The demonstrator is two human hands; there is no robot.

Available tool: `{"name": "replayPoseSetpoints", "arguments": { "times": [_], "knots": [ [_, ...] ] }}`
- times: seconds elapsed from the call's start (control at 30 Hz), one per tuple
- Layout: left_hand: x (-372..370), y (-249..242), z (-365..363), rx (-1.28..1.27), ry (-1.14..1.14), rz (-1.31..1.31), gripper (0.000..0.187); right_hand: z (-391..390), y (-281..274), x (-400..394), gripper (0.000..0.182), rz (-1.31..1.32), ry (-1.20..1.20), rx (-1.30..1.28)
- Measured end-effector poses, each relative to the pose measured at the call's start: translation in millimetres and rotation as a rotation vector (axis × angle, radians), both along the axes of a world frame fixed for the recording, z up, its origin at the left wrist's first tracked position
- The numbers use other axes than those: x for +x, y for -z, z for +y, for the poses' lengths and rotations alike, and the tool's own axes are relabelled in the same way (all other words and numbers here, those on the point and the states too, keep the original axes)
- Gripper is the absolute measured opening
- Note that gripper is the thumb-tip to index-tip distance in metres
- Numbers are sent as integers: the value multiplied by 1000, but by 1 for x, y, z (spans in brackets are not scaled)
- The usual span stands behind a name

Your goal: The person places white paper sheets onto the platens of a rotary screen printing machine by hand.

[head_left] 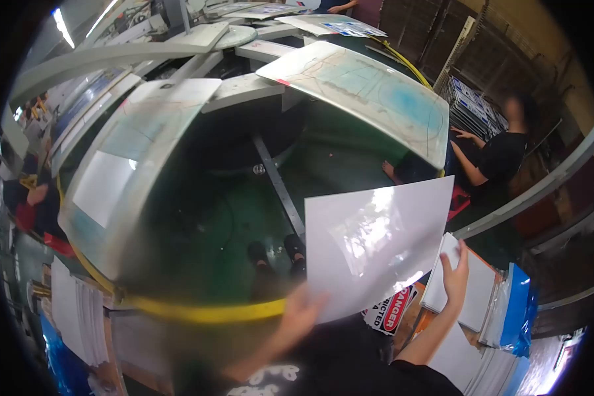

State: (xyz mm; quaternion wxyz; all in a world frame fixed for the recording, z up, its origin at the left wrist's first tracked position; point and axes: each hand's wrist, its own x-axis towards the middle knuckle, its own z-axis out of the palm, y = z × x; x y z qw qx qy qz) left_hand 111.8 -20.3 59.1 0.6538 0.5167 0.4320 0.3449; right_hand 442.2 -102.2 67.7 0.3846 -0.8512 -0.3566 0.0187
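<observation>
I find the left hand (302, 311) clamped on the lower-left edge of a glossy white sheet (369, 254), raised beside the white stack (476, 294). The right hand (455, 272) has its fingers apart; edge-only support, without flexing, is advisable.

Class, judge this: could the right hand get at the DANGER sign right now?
Probably yes: the right hand looks open and near the DANGER sign, though the white sheet partly overlaps it.
</observation>
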Motion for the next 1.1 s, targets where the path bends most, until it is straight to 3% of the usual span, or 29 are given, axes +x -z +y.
{"name": "replayPoseSetpoints", "arguments": {
  "times": [0.07, 0.17, 0.3, 0.43, 0.63, 0.73, 0.8, 0.9, 1.1],
  "knots": [
    [1, 3, 2, -12, -118, -128, 27, -10, -5, 2, 60, 355, -108, -103],
    [1, 7, 7, -58, -303, -331, 32, -6, -3, 2, 57, 297, -157, -189],
    [-3, 19, 13, -134, -426, -233, 36, 14, 28, 12, 62, -41, -212, -153],
    [-14, 20, 25, -100, -528, -353, 37, 50, 28, -7, 54, 509, -322, 136],
    [-41, 28, 80, 166, -630, -306, 48, 128, 42, -48, 49, 117, -322, 103],
    [-70, 23, 109, 360, -522, -24, 56, 169, 55, -64, 56, 111, -352, 140],
    [-93, 14, 130, 307, -410, 99, 65, 198, 69, -56, 62, 92, -420, 95],
    [-128, 24, 172, 624, -292, 561, 80, 232, 62, -70, 74, -46, -481, -80],
    [-177, 43, 235, 771, -65, 927, 101, 271, 38, -126, 73, -86, -370, -82]
  ]
}}
